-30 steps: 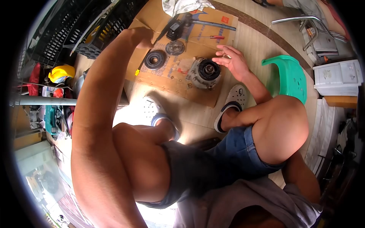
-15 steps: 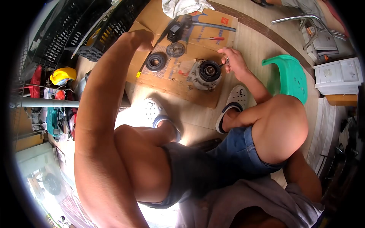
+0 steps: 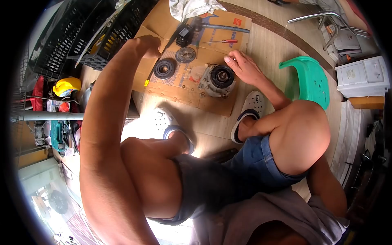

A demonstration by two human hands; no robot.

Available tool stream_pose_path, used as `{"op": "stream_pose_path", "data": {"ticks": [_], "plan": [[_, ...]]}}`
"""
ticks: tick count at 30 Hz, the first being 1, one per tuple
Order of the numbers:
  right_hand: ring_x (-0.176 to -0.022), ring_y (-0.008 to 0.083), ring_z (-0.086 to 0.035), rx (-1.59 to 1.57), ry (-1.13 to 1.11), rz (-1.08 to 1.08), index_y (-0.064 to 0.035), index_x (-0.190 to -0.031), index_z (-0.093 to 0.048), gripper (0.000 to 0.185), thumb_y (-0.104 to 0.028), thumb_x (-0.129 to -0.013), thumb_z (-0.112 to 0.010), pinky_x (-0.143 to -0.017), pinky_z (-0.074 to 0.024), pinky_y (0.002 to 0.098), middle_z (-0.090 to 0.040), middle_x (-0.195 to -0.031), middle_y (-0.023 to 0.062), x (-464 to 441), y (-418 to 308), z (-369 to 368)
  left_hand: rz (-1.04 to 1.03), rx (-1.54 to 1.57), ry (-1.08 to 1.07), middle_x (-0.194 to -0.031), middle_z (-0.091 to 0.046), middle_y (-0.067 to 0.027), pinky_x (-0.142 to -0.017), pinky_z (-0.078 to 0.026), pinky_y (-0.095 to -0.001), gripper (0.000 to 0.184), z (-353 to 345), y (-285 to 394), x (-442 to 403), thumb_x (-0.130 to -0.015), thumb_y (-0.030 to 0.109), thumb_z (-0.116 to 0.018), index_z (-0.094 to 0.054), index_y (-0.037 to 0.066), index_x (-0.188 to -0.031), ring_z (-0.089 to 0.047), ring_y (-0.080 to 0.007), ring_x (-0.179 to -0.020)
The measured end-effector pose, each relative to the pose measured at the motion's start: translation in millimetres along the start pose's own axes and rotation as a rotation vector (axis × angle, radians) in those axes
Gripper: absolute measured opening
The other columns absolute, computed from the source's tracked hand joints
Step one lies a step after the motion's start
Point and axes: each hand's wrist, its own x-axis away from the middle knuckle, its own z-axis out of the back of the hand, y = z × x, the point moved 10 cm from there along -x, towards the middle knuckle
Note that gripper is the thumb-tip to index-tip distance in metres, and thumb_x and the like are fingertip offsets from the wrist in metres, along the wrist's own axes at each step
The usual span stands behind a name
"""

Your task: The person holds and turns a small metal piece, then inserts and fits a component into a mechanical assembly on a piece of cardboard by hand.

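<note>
Your right hand (image 3: 243, 67): part-open, beside round metal housing (image 3: 217, 86) on cardboard (image 3: 179, 92); any hold cannot be told. Your left hand (image 3: 148, 45): fingers curled, hold hidden. Black crate (image 3: 116, 38), left: yellow item (image 3: 99, 42) inside. White drawer unit (image 3: 362, 77), right: contents hidden.

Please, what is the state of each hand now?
Left hand: over flat brown cardboard; its grip cannot be told.
Right hand: partly open, beside the round grey metal housing; nothing seen in its grip.

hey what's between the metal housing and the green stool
Your right hand and forearm cross between the metal housing and green stool, with the right white clog nearer your knees. The head view shows it.
</note>
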Motion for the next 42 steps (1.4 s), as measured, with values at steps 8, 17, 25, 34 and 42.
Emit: {"op": "stream_pose_path", "data": {"ticks": [8, 17, 25, 34, 42], "plan": [[-0.077, 0.0225, -0.062, -0.790, -0.139, -0.643, -0.0035, -0.108, -0.060, 0.032, -0.032, -0.102, -0.048, -0.066, -0.0483, 0.0316, -0.061, -0.091, 0.0075, 17.1, 60.0, -27.3, 0.033, 0.001, -0.030, -0.130, -0.062, -0.0170, -0.104, -0.045, -0.0410, 0.053, -3.3, -1.6, 7.6, -0.092, 0.041, -0.064, -0.059, 0.007, -0.132, -0.056, -0.0326, -0.125], [-0.087, 0.0233, -0.069, -0.638, -0.140, -0.375, -0.0028, -0.110, -0.062, 0.042, -0.039, -0.104, -0.042, -0.074, -0.0512, 0.0342, -0.064, -0.093, 0.0103, 13.3, 36.3, -26.0, 0.032, 0.006, -0.017, -0.131, -0.061, -0.0172, -0.105, -0.044, -0.0406, 0.054, -7.6, -7.2, 7.6, -0.092, 0.042, -0.062, -0.059, 0.006, -0.132, -0.055, -0.0324, -0.126], [-0.090, 0.0384, -0.064, 0.086, -0.123, -0.175, -0.0034, -0.107, -0.064, 0.050, -0.045, -0.104, -0.037, -0.082, -0.0494, 0.0445, -0.068, -0.092, 0.0163, -4.0, 15.5, -3.5, 0.009, 0.002, 0.000, -0.129, -0.062, -0.0172, -0.104, -0.045, -0.0410, 0.054, -3.5, -2.2, 5.5, -0.092, 0.043, -0.061, -0.059, 0.005, -0.131, -0.057, -0.0325, -0.124], [-0.044, 0.0071, -0.043, -0.714, -0.078, -0.714, 0.0002, -0.097, -0.066, 0.060, -0.055, -0.099, -0.045, -0.042, -0.0389, 0.0250, -0.052, -0.061, 0.0008, 23.5, 63.5, -19.9, 0.020, -0.003, -0.015, -0.128, -0.063, -0.0172, -0.103, -0.045, -0.0401, 0.053, -14.1, -9.7, 9.8, -0.092, 0.041, -0.062, -0.059, 0.006, -0.131, -0.057, -0.0323, -0.123], [-0.043, 0.0085, -0.041, -0.679, -0.089, -0.680, 0.0005, -0.090, -0.064, 0.060, -0.055, -0.100, -0.043, -0.040, -0.0367, 0.0264, -0.047, -0.058, -0.0004, 18.7, 57.7, -20.1, 0.023, 0.007, -0.017, -0.129, -0.063, -0.0175, -0.104, -0.045, -0.0399, 0.053, -10.2, -4.8, 8.6, -0.092, 0.041, -0.063, -0.059, 0.006, -0.131, -0.057, -0.0323, -0.123]]}}
